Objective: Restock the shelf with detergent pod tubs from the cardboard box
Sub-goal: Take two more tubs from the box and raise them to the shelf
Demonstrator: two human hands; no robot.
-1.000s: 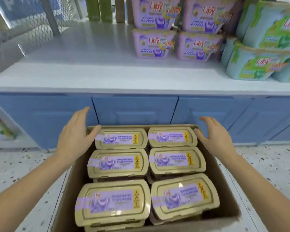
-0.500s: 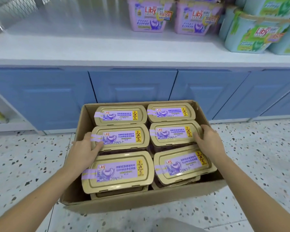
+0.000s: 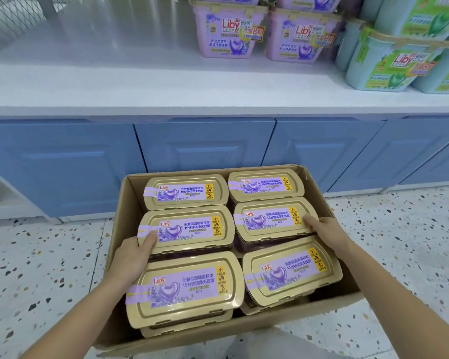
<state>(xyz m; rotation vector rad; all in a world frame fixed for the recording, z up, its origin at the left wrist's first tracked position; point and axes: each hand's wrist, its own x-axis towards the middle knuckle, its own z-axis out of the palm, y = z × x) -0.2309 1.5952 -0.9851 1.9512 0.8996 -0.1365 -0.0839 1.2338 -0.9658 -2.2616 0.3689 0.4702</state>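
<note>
An open cardboard box (image 3: pixel 133 193) stands on the floor below the white shelf (image 3: pixel 140 84). It holds several gold-lidded detergent pod tubs with purple labels, in two columns. My left hand (image 3: pixel 132 255) clasps the left end of the middle-left tub (image 3: pixel 189 229), thumb on the lid and fingers hidden down its side. My right hand (image 3: pixel 329 231) clasps the right end of the middle-right tub (image 3: pixel 270 218) the same way. Both tubs sit level in the box. The front-right tub (image 3: pixel 290 270) lies tilted.
Stacked purple tubs (image 3: pixel 226 32) stand at the shelf's back centre, with green tubs (image 3: pixel 394 63) to their right. The shelf's left half is bare white surface. Blue cabinet doors (image 3: pixel 205 143) run under the shelf. Speckled floor (image 3: pixel 36 268) surrounds the box. Wire mesh (image 3: pixel 11 16) is at far left.
Both hands dropped from the box's far corners to the middle row and closed on the tubs' outer ends. My view tipped down toward the box.
</note>
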